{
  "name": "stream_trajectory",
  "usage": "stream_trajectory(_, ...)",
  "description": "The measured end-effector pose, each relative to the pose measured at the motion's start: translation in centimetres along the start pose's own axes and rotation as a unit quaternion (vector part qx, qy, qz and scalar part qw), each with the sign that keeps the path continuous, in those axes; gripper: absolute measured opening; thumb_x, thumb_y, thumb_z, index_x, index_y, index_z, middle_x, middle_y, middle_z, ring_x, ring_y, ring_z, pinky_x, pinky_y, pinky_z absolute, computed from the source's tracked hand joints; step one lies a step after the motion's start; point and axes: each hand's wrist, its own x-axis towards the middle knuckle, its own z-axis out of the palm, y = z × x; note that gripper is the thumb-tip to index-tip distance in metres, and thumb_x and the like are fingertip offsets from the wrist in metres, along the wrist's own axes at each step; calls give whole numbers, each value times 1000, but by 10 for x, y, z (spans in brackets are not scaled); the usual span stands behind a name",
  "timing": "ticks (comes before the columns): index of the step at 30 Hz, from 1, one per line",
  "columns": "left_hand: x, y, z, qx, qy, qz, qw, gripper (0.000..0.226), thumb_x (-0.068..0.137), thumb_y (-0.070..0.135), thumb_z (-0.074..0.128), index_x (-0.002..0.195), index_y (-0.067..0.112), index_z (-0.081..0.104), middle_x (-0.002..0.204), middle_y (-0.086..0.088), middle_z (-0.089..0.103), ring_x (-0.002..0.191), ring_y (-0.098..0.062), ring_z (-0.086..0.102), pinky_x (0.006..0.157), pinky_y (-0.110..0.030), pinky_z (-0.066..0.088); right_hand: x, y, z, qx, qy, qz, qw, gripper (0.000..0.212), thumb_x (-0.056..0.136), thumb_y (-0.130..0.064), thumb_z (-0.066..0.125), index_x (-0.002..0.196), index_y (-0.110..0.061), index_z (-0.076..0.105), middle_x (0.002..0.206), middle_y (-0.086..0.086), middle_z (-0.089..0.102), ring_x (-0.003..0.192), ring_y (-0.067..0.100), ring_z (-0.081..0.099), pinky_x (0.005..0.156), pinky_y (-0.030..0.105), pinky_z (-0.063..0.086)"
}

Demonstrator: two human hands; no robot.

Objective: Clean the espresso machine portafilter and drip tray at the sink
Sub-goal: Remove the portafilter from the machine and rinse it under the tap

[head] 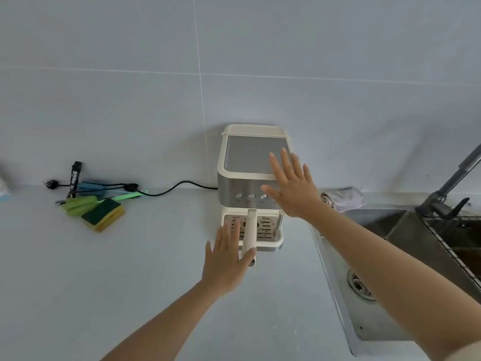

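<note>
While the portafilter (249,230) sits locked in the espresso machine (247,157) on the worktop (130,282), its long handle pointing straight out toward the person, the left hand (225,261) reaches its end, grip wide and empty. The right hand (294,186), fingers spread and empty too, is at the machine's front, probably to brace it.

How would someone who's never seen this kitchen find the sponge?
Start at the cream and steel espresso machine against the tiled wall, then follow its black power cord left along the pale grey countertop. At the front of the bundle of long green and blue tools lies the rectangular sponge, the only block, dark green on top and yellow underneath.
</note>
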Motion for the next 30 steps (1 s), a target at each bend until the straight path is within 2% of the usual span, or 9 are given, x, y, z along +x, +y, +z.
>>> stream_trajectory(2, 7, 5, -3, -141, -47, -77, 986, 73, 95, 43, 37, 147, 26, -11, 158, -1, -3, 145, -19, 4, 116, -45, 10, 6, -1, -2, -5, -12, -12, 1000, 69, 93, -56, 16, 143, -28, -22, 155, 4, -23, 142, 24, -20, 115, 42, -7)
stream_trajectory(4, 15, 9, -6, -295, -88, -141, 941, 77, 92, 34, 47, 148, 25, -5, 154, 1, 19, 138, -21, 24, 109, -34, 25, 12, -3, -3, 5, -23, -18, 1000, 67, 94, -56, 17, 145, -28, -17, 156, 2, -19, 143, 23, -19, 115, 41, -7)
stream_trajectory(8, 33, 18, -3, -410, -110, -216, 879, 71, 87, 26, 56, 146, 23, 17, 135, -3, 44, 118, -21, 45, 88, -28, 33, 21, -3, -4, 11, -34, -43, 998, 65, 95, -52, 19, 147, -27, -11, 157, 0, -12, 143, 21, -17, 115, 38, -9)
stream_trajectory(10, 40, 22, 0, -428, -93, -232, 868, 57, 84, 20, 60, 136, 17, 35, 117, -5, 52, 101, -20, 50, 80, -28, 38, 24, -3, -4, 10, -38, -47, 998, 65, 96, -52, 20, 147, -26, -9, 157, 0, -11, 144, 21, -16, 115, 38, -8)
stream_trajectory(12, 47, 26, 1, -442, -89, -238, 860, 48, 83, 16, 62, 127, 13, 44, 107, -6, 54, 91, -22, 55, 70, -26, 42, 25, -3, -3, 3, -42, -51, 998, 64, 96, -52, 20, 147, -25, -8, 158, -1, -9, 144, 21, -15, 115, 38, -8)
stream_trajectory(16, 59, 29, 3, -465, -102, -249, 843, 36, 83, 8, 59, 116, 10, 44, 87, -6, 58, 68, -22, 62, 64, -28, 47, 28, 0, -3, -11, -46, -71, 996, 65, 96, -52, 20, 148, -25, -7, 158, 0, -6, 145, 22, -10, 116, 38, -5)
stream_trajectory(20, 67, 29, 9, -433, -84, -266, 857, 32, 82, 4, 60, 110, 9, 45, 70, -7, 57, 53, -18, 57, 53, -26, 48, 29, 2, 0, -29, -33, -90, 995, 66, 95, -53, 22, 148, -22, -3, 158, 3, 0, 145, 24, -2, 116, 37, 0)
stream_trajectory(26, 71, 30, 17, -389, -48, -256, 884, 30, 79, 4, 64, 103, 10, 47, 64, -6, 52, 45, -16, 49, 47, -24, 45, 30, 6, 3, -57, 18, -123, 991, 59, 96, -49, 27, 144, -17, 22, 155, 6, 18, 142, 24, 18, 114, 38, 13)
stream_trajectory(30, 71, 29, 17, -378, -60, -254, 888, 33, 81, 2, 58, 106, 17, 44, 69, -3, 52, 47, -14, 50, 49, -22, 45, 30, 8, 2, -57, 57, -154, 985, 52, 95, -47, 33, 136, -15, 37, 142, 6, 38, 129, 25, 35, 106, 35, 27)
